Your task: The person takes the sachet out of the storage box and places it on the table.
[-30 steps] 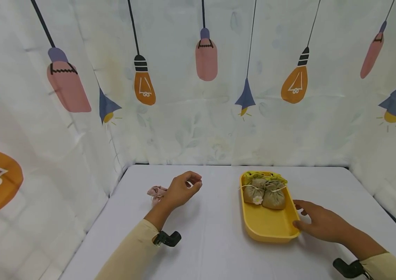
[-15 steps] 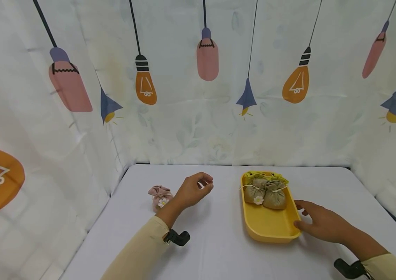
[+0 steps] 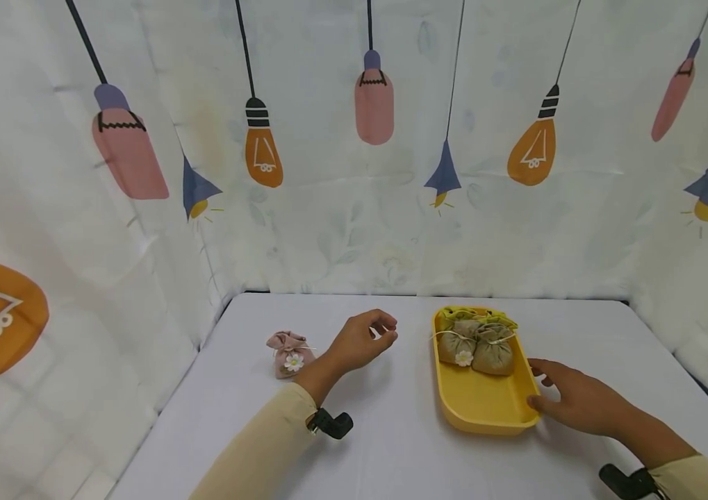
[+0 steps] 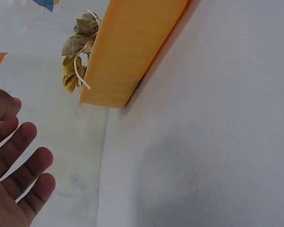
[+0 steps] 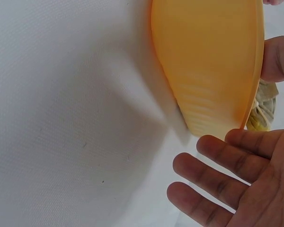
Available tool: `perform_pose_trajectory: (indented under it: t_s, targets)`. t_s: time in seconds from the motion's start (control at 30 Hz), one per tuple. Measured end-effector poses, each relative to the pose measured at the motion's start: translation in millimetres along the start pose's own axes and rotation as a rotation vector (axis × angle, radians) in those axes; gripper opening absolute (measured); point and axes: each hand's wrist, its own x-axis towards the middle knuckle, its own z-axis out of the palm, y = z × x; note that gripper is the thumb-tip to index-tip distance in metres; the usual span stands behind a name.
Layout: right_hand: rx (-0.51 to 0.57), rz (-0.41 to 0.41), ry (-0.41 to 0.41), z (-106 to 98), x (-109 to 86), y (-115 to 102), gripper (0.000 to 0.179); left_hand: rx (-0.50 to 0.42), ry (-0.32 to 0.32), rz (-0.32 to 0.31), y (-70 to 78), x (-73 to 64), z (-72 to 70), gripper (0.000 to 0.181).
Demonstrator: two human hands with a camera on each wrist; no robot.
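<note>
Touching yellow tray (image 3: 485, 399) with right grip (image 3: 572, 396).

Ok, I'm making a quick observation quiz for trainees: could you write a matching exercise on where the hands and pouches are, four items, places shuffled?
1. pink pouch
2. left hand
3. right hand
4. olive-grey pouches

A. at the rim of the yellow tray
B. inside the tray
C. standing on the white tabletop
D. between pink pouch and tray, holding nothing

Pairs: 1-C, 2-D, 3-A, 4-B
</note>
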Motion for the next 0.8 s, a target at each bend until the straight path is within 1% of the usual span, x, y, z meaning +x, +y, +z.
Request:
perform_pose_trajectory:
  t_s: [0.13,0.3,0.47,0.8]
  targets:
    - [-0.004,0.012,0.001,1,0.0,0,0.084,0.004,-0.016,-0.008,4.4,2.4,5.6,0.020]
    - [-0.005,0.004,0.005,1,-0.1,0,0.083,0.004,-0.033,-0.008,7.4,6.5,13.2,0.022]
    - [-0.002,0.002,0.002,0,-0.5,1,0.083,-0.013,-0.043,-0.027,9.4,11.1,22.3,0.024]
    - [0.005,-0.007,0.004,0,-0.7,0,0.083,-0.036,-0.072,-0.027,15.5,17.3,33.7,0.029]
